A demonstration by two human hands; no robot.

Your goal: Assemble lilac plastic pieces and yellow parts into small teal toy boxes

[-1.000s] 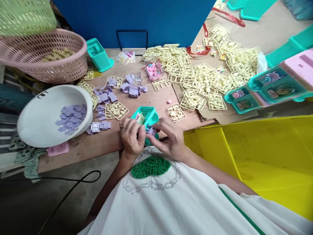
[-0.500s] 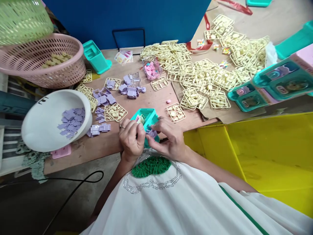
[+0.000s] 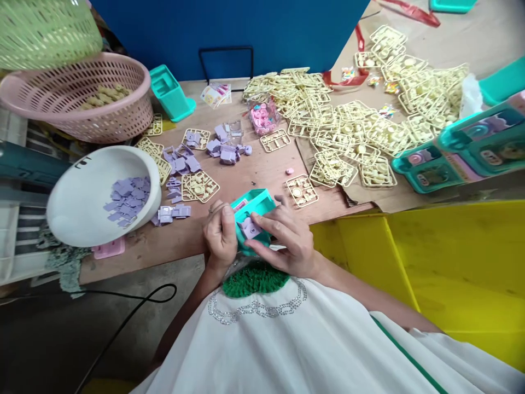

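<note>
Teal box at the table's front edge, both hands on it

Teal box was held open side up over the front edge of the wooden table, just beyond the green ruffle of the worker's white top. Lilac part sat at the box's near end. Bare wood ran from the box back toward a small pink piece; a cream sprue frame lay near the right knuckles. Leftward, more wood, then loose lilac pieces and a white bowl. To the right, the yellow bin bordered the right forearm in view.

Left hand: upright, knuckles up, fingers curled closed on the box's left side. Right hand: reached in from the right, index fingertip at the lilac part, thumb at its near side, other fingers bent. Could not tell whether the part was pinched or merely pressed.
</note>
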